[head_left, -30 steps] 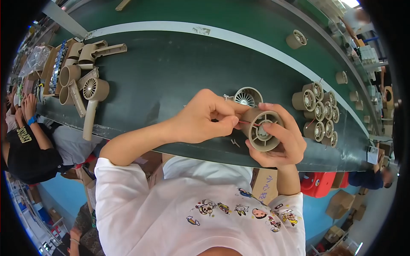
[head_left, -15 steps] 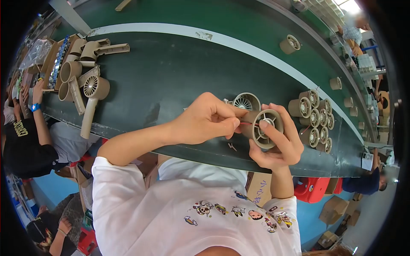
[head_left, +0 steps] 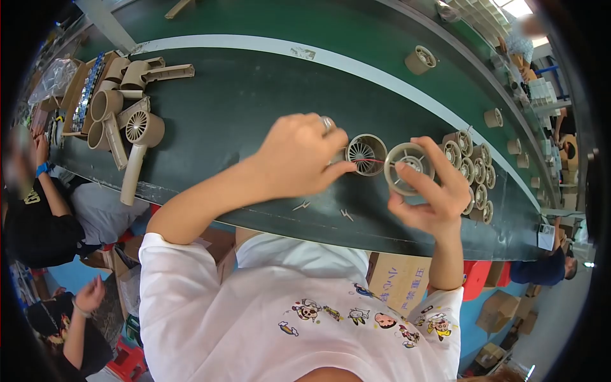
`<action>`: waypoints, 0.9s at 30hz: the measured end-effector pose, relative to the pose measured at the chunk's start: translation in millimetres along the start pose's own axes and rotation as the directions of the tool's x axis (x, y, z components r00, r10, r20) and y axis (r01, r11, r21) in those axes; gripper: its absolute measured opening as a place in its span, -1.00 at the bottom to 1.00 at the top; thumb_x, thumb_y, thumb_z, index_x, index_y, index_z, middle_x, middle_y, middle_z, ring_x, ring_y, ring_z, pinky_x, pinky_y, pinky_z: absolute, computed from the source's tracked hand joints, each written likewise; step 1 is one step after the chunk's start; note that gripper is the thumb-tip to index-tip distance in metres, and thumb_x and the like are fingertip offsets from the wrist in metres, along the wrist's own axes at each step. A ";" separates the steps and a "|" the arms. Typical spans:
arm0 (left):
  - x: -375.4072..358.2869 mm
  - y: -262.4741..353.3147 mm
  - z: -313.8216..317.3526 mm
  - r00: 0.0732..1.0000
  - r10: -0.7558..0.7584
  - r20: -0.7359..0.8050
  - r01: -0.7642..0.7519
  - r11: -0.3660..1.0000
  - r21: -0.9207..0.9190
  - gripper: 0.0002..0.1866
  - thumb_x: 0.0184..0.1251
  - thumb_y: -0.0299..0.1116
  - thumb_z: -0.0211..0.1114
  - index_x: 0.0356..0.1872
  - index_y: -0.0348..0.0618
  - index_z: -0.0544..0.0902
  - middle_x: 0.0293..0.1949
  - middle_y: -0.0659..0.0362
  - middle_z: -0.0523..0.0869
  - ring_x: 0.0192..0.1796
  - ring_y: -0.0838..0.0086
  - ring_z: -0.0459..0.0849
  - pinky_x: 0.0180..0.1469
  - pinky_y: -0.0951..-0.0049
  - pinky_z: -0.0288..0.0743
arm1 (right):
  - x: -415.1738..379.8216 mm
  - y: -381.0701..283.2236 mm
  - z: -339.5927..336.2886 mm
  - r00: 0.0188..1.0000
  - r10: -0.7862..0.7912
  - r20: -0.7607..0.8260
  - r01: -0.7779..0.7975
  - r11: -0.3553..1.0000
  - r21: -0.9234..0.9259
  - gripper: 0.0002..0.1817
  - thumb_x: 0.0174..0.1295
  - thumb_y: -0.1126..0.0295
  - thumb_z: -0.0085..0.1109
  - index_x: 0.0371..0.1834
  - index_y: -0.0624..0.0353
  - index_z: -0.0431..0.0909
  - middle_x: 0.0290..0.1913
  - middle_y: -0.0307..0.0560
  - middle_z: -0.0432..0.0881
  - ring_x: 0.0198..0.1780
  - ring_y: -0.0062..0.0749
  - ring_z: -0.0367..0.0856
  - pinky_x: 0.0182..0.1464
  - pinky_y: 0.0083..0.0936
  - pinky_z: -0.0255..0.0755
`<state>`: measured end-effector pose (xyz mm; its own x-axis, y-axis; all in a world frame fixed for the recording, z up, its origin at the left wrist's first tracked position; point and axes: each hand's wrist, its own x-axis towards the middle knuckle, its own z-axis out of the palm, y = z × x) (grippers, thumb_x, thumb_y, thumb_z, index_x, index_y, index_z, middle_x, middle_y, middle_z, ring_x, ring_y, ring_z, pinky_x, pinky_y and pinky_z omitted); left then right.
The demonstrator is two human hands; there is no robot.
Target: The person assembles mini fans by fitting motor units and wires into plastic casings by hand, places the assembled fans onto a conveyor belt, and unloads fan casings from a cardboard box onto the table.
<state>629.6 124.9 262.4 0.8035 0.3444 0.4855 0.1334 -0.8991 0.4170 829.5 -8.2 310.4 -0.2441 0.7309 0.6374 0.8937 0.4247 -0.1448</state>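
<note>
My right hand (head_left: pixel 439 188) holds a beige round fan housing (head_left: pixel 409 167), its fingers round the rim and one finger on the hub. A red wire (head_left: pixel 377 160) runs from this housing toward my left hand (head_left: pixel 305 156), whose thumb and fingers are curled near its end; the grip itself is partly hidden. Between the hands, a beige round shell with a spoked grille (head_left: pixel 365 155) rests on the dark green table, its opening up. Small metal pieces (head_left: pixel 346 215) lie on the table below it.
Several fan housings (head_left: pixel 468 169) cluster at the right. Beige handled fan shells (head_left: pixel 144 129) and a box of circuit boards (head_left: pixel 88 92) are at the left. More housings (head_left: pixel 421 60) stand on the green belt beyond the white strip (head_left: pixel 254 43). Co-workers (head_left: pixel 38 216) sit at the left.
The held housing has moved right, away from the shell. My left hand has moved left, and the red wire is stretched between them. Housings on the belt have shifted left.
</note>
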 end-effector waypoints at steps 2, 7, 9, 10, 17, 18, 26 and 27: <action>4.8 -4.4 -5.3 0.984 -0.108 0.142 0.103 0.994 0.041 -0.64 -0.04 -0.16 0.50 -0.38 -0.20 0.58 -0.43 0.05 0.66 -0.35 0.16 0.67 -0.35 0.23 0.53 | 3.8 5.0 -3.1 0.999 -0.001 0.035 0.001 1.000 -0.017 -0.63 -0.42 0.52 0.40 -0.38 0.18 0.66 -0.11 0.19 0.62 -0.40 -0.21 0.69 -0.44 -0.54 0.55; -4.1 5.6 10.5 0.922 -0.209 0.326 0.198 0.978 0.067 -0.63 -0.07 -0.22 0.51 -0.33 -0.19 0.55 -0.47 0.03 0.66 -0.35 0.10 0.68 -0.33 0.18 0.53 | 9.2 7.2 4.6 0.979 0.138 0.149 -0.137 0.990 -0.020 -0.70 -0.38 0.50 0.37 -0.43 0.18 0.66 -0.15 0.07 0.62 -0.48 -0.27 0.67 -0.48 -0.49 0.54; -6.4 6.0 13.6 0.928 -0.202 0.313 0.193 0.979 0.060 -0.66 -0.08 -0.29 0.49 -0.33 -0.19 0.54 -0.47 0.06 0.66 -0.35 0.12 0.68 -0.34 0.18 0.52 | 12.9 4.5 7.8 0.965 0.194 0.174 -0.193 0.981 -0.021 -0.73 -0.37 0.49 0.37 -0.45 0.20 0.67 -0.17 0.05 0.62 -0.51 -0.26 0.66 -0.49 -0.48 0.53; -8.5 4.3 17.8 0.956 -0.158 0.248 0.152 0.987 0.042 -0.67 -0.07 -0.31 0.49 -0.34 -0.18 0.54 -0.47 0.07 0.65 -0.35 0.14 0.67 -0.34 0.19 0.52 | 15.4 2.9 8.8 0.966 0.193 0.174 -0.193 0.981 -0.017 -0.73 -0.37 0.49 0.37 -0.45 0.20 0.67 -0.17 0.05 0.62 -0.51 -0.26 0.66 -0.49 -0.48 0.53; -14.0 6.6 29.5 0.992 -0.105 0.073 0.105 0.994 0.014 -0.73 -0.02 -0.37 0.44 -0.31 -0.19 0.56 -0.38 0.10 0.64 -0.33 0.19 0.65 -0.29 0.23 0.54 | 31.5 -1.7 10.7 0.918 0.268 0.294 -0.299 0.952 0.065 -0.76 -0.34 0.47 0.34 -0.49 0.26 0.66 -0.35 -0.01 0.62 -0.56 -0.23 0.60 -0.51 -0.44 0.48; -14.9 5.8 33.2 0.991 -0.108 0.077 0.107 0.994 0.021 -0.73 -0.02 -0.37 0.44 -0.31 -0.19 0.56 -0.38 0.10 0.64 -0.33 0.19 0.65 -0.29 0.23 0.54 | 33.6 -1.1 12.4 0.902 0.284 0.325 -0.331 0.938 0.099 -0.77 -0.32 0.46 0.33 -0.50 0.29 0.66 -0.41 -0.02 0.61 -0.57 -0.22 0.59 -0.51 -0.43 0.47; -13.9 6.8 33.5 0.992 -0.111 0.056 0.115 0.991 -0.075 -0.75 -0.01 -0.43 0.43 -0.31 -0.18 0.57 -0.28 0.12 0.65 -0.28 0.20 0.65 -0.26 0.24 0.55 | 40.1 10.3 7.9 0.733 0.535 0.420 -0.629 0.768 0.120 -0.75 -0.18 0.38 0.30 -0.50 0.40 0.67 -0.67 0.02 0.60 -0.62 -0.43 0.61 -0.46 -0.57 0.48; -13.3 7.7 33.3 0.993 -0.104 0.063 0.108 0.992 -0.070 -0.75 -0.01 -0.43 0.43 -0.31 -0.18 0.57 -0.28 0.12 0.65 -0.28 0.20 0.65 -0.26 0.24 0.55 | 38.7 13.0 7.0 0.734 0.540 0.412 -0.633 0.764 0.125 -0.75 -0.18 0.38 0.30 -0.50 0.40 0.67 -0.67 0.02 0.60 -0.62 -0.43 0.61 -0.46 -0.57 0.48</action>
<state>639.2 104.4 233.5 0.8205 0.4181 0.3898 0.1787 -0.8354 0.5198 829.1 29.4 328.0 0.1480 0.9860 0.0774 0.7902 -0.0708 -0.6087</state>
